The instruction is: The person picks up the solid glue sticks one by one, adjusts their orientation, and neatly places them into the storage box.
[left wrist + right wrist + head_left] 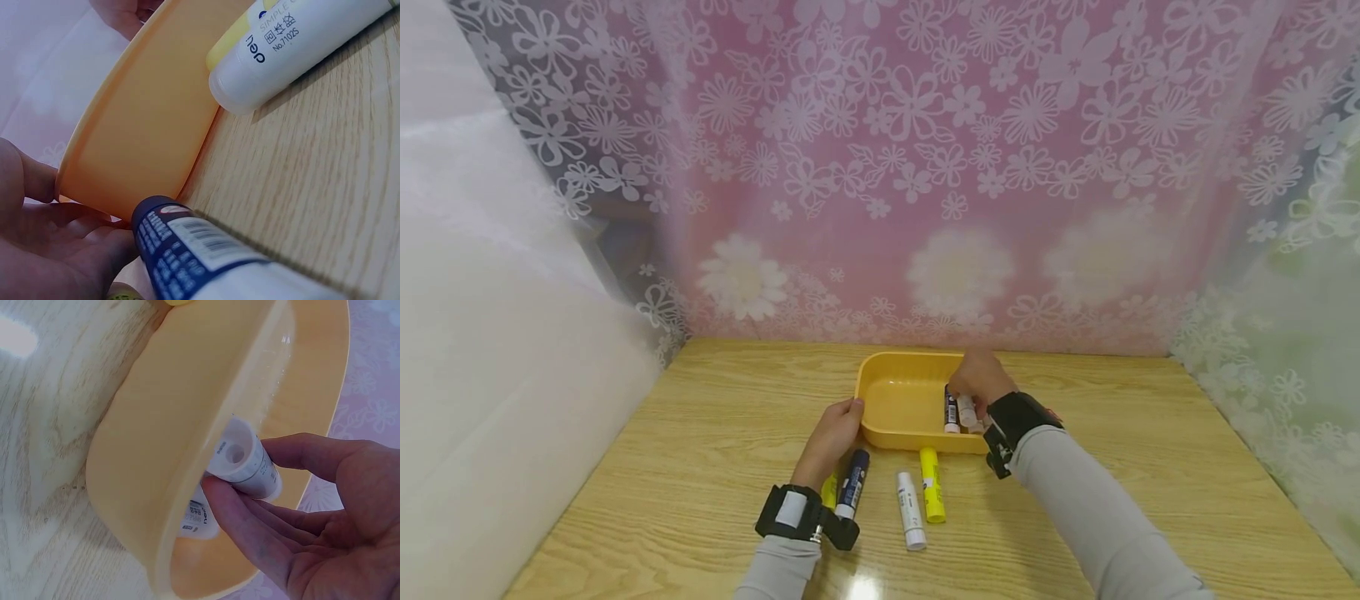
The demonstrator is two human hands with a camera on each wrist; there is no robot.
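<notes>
A yellow plastic tray (891,442) stands toward the back of the table. My left hand (831,437) grips its left end, thumb over the rim and fingers outside the wall. Inside the tray's right part, my right hand (983,377) pinches a white glue stick (253,472) between thumb and fingers, its end facing the wrist camera. Beneath that one lies another white glue stick (200,522), partly hidden by the tray wall. A navy glue stick (952,412) lies just left of the right hand, in the tray.
In front of the tray lie a yellow glue stick (932,487) and a white glue stick (911,512). Beside the left wrist are a navy glue stick (853,483) and a partly hidden yellow one (829,492). A flowered curtain (925,208) hangs behind the table.
</notes>
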